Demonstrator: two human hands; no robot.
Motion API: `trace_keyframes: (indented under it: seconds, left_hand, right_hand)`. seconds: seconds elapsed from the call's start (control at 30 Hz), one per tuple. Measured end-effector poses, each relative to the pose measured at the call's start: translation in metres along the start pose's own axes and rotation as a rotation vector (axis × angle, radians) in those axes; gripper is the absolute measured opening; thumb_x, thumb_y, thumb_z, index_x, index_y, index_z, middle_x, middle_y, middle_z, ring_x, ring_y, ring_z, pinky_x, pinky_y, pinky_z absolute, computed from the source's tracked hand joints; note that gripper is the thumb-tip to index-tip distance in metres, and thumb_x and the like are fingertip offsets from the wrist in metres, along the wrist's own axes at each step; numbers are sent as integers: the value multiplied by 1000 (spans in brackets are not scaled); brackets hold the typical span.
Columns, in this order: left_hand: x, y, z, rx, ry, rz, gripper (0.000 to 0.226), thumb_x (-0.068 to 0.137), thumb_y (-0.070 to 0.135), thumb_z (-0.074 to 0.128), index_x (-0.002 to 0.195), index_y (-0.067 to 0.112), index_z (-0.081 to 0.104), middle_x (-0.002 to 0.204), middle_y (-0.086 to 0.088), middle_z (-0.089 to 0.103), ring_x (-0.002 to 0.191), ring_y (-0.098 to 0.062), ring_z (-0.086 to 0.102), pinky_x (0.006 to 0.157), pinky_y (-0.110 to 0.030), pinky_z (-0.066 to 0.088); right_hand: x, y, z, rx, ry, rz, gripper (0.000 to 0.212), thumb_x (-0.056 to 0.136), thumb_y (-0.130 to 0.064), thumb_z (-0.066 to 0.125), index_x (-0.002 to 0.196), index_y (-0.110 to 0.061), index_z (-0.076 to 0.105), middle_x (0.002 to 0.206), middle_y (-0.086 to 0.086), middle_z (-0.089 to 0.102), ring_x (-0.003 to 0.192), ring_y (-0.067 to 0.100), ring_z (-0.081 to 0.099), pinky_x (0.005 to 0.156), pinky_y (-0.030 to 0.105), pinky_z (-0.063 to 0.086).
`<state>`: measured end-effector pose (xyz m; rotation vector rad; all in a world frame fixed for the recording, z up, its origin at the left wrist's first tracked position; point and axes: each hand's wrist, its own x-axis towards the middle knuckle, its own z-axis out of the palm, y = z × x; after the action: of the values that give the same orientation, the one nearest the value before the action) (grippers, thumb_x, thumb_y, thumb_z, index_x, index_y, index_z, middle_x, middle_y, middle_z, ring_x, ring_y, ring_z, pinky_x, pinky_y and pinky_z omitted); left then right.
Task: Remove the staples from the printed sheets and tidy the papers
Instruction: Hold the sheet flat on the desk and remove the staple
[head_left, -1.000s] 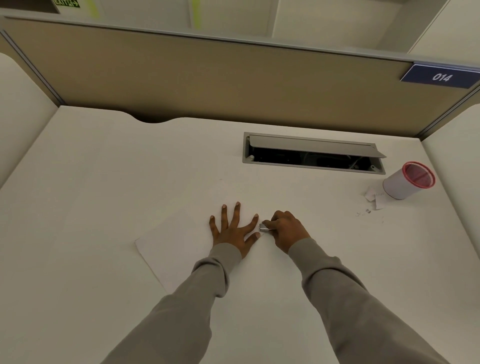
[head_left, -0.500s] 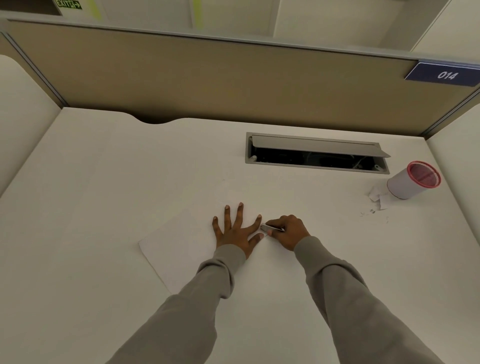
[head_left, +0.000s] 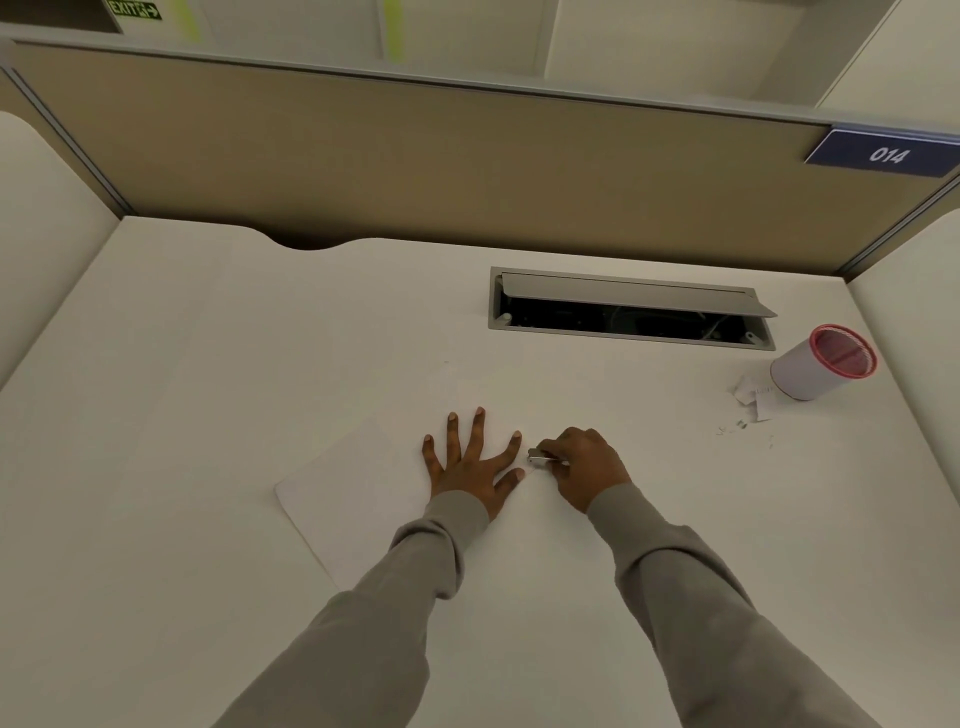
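Note:
White printed sheets (head_left: 353, 493) lie at an angle on the white desk (head_left: 208, 364), hard to tell from the desktop. My left hand (head_left: 470, 465) presses flat on them with fingers spread. Just to its right, my right hand (head_left: 584, 467) grips a small silver staple remover (head_left: 540, 457), whose tip sits at the sheets' right corner beside my left thumb and forefinger. The staple itself is too small to see.
A white cup with a pink mesh rim (head_left: 823, 361) lies at the far right, with paper scraps (head_left: 753, 397) and loose staples (head_left: 735, 428) beside it. An open grey cable hatch (head_left: 628, 309) is set in the desk behind. Beige partition walls enclose the desk.
Both hands stay almost where they were. My right hand has edged the remover slightly closer to my left forefinger at the paper's corner.

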<state>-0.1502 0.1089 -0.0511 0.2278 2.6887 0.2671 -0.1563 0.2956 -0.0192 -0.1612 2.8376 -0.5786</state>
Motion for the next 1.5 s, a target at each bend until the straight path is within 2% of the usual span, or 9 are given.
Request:
trace_keyframes:
  seconds: [0.13, 0.23, 0.53, 0.77, 0.9, 1.1, 1.23, 1.37, 1.5]
  left_hand:
    - [0, 0, -2, -5, -8, 4, 53, 99, 64, 15, 147, 59, -5, 162, 2, -29, 145, -36, -32, 113, -67, -13]
    - [0, 0, 0, -4, 1, -3, 52, 99, 65, 15, 146, 61, -5, 162, 3, -29, 145, -37, -33, 113, -68, -14]
    - [-3, 2, -5, -8, -13, -6, 51, 97, 67, 14, 144, 65, -5, 162, 3, -28, 145, -37, -32, 113, -67, -12]
    - [-2, 3, -7, -13, -46, -10, 51, 97, 68, 14, 143, 65, -6, 161, 4, -30, 145, -36, -33, 113, -67, -13]
    - [-3, 4, -10, -10, -71, -7, 52, 95, 70, 14, 143, 65, -7, 160, 4, -32, 144, -36, -35, 113, -67, -15]
    - [-2, 2, -8, 1, -53, -1, 51, 97, 67, 15, 144, 64, -5, 161, 3, -31, 145, -36, -33, 113, -67, -13]
    - [-1, 2, -6, 3, -43, -7, 51, 97, 68, 13, 143, 65, -8, 161, 4, -32, 144, -36, -34, 113, -68, -13]
    - [-1, 3, -6, 3, -50, -13, 52, 97, 68, 13, 143, 65, -10, 161, 4, -32, 144, -36, -34, 113, -67, -13]
    - [-1, 3, -6, 2, -45, -14, 52, 96, 69, 12, 142, 66, -10, 161, 4, -32, 145, -36, -34, 113, -67, -14]
  right_hand:
    - [-5, 3, 8, -165, 180, -94, 26, 81, -8, 69, 98, -27, 75, 88, -2, 67, 85, 29, 58, 66, 32, 35]
    - [-2, 2, 9, -173, 196, -152, 30, 72, -4, 79, 93, -25, 77, 83, -3, 68, 77, 30, 60, 61, 34, 42]
    - [7, -1, 6, -124, 113, -178, 29, 85, -7, 65, 104, -26, 76, 100, -5, 71, 97, 27, 57, 74, 32, 31]
    - [13, 7, 8, -6, 143, -242, 30, 71, 5, 75, 89, -19, 79, 90, -2, 74, 87, 26, 66, 73, 41, 56]
    - [8, 1, 9, 14, 175, -393, 29, 68, 7, 80, 87, -14, 79, 85, 1, 75, 82, 24, 67, 72, 28, 52]
    - [6, 11, 10, -119, 298, -194, 36, 61, 8, 82, 87, -18, 79, 83, -2, 72, 80, 27, 66, 67, 39, 52]
    - [2, 8, 11, -186, 241, -149, 40, 62, 7, 81, 90, -21, 79, 83, -4, 71, 81, 28, 64, 65, 38, 46]
    - [4, -5, 11, -130, 108, -112, 32, 84, -2, 64, 107, -22, 76, 101, 0, 69, 100, 29, 57, 78, 40, 42]
    - [9, -7, 5, -95, 20, -103, 33, 90, -7, 57, 110, -26, 74, 108, -2, 66, 106, 25, 51, 82, 35, 36]
